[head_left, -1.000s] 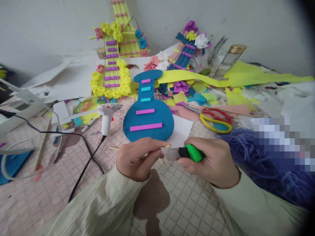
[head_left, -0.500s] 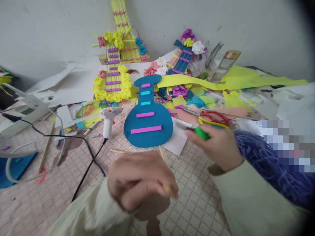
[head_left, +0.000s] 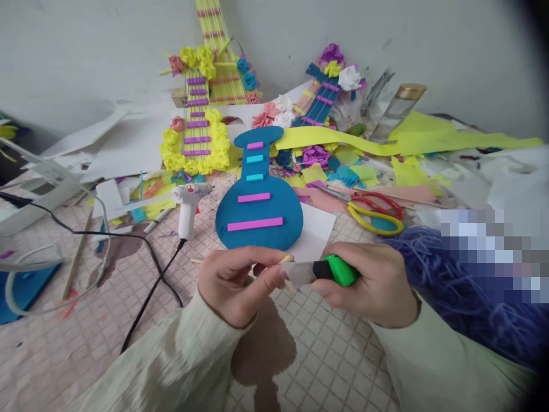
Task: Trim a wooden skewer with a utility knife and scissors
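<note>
My left hand (head_left: 242,283) is closed, pinching a thin wooden stick (head_left: 286,258) whose tip pokes out between thumb and forefinger. A knife (head_left: 341,270) with a green and black handle is gripped in my right hand (head_left: 371,280). Its broad pale blade points left and lies against the stick's end, close to my left thumb. Just beyond both hands lies a blue guitar-shaped cutout (head_left: 257,212) with purple and light-blue strips across it. White folded paper (head_left: 315,229) shows beside its right edge.
A white glue gun (head_left: 186,212) stands left of the blue cutout, its black cord curving toward me. Scissors (head_left: 375,214) with red and yellow handles lie at right, by blue yarn (head_left: 463,286). Flower-decorated yellow guitars (head_left: 197,123) lean behind, near a gold-capped bottle (head_left: 401,109).
My right hand has moved left and down, bringing the knife blade to the stick. My left hand has risen and turned, so its thumb and the stick's tip now face right.
</note>
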`<state>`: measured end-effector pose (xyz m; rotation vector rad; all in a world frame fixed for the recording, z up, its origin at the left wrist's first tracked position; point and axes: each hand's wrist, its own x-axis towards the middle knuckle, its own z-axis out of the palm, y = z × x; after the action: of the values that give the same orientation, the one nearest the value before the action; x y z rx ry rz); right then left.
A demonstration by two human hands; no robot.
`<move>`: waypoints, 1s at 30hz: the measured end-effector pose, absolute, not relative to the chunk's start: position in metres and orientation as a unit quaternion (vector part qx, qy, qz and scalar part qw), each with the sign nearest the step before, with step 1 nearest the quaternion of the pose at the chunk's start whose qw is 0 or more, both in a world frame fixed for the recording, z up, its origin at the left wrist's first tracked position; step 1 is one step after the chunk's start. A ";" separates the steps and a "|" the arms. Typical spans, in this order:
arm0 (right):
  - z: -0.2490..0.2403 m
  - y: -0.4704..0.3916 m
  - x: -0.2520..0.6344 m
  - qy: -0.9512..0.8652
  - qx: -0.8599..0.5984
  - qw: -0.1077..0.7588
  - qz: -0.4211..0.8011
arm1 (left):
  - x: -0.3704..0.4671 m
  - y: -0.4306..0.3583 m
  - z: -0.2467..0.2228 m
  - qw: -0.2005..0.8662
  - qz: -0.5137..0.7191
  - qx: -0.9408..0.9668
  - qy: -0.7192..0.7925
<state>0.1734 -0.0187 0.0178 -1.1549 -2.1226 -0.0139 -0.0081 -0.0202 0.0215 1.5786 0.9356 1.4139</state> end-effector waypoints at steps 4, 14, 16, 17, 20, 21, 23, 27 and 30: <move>0.018 -0.019 0.174 -0.818 -0.455 0.351 -0.002 | -0.008 -0.018 0.018 0.363 0.556 0.648 0.373; 0.018 -0.020 0.174 -0.820 -0.459 0.341 0.016 | -0.012 -0.017 0.014 0.327 0.536 0.683 0.373; 0.018 -0.020 0.174 -0.821 -0.461 0.338 0.016 | -0.013 -0.016 0.014 0.323 0.534 0.688 0.370; 0.018 -0.020 0.173 -0.821 -0.460 0.338 0.015 | -0.013 -0.016 0.014 0.322 0.533 0.690 0.369; 0.019 -0.020 0.173 -0.820 -0.460 0.340 0.011 | -0.013 -0.016 0.014 0.320 0.529 0.694 0.370; 0.019 -0.020 0.173 -0.820 -0.460 0.341 0.010 | -0.013 -0.016 0.014 0.318 0.530 0.695 0.369; 0.020 -0.021 0.173 -0.820 -0.459 0.341 0.012 | -0.013 -0.016 0.013 0.312 0.533 0.695 0.368; 0.020 -0.021 0.173 -0.818 -0.463 0.339 0.018 | -0.013 -0.015 0.013 0.300 0.526 0.704 0.372; 0.020 -0.021 0.173 -0.816 -0.468 0.339 0.024 | -0.014 -0.015 0.012 0.296 0.519 0.711 0.370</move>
<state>0.1733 -0.0208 0.0195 -1.2176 -2.1255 0.0621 -0.0143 -0.0148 0.0115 1.8917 0.9840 1.3818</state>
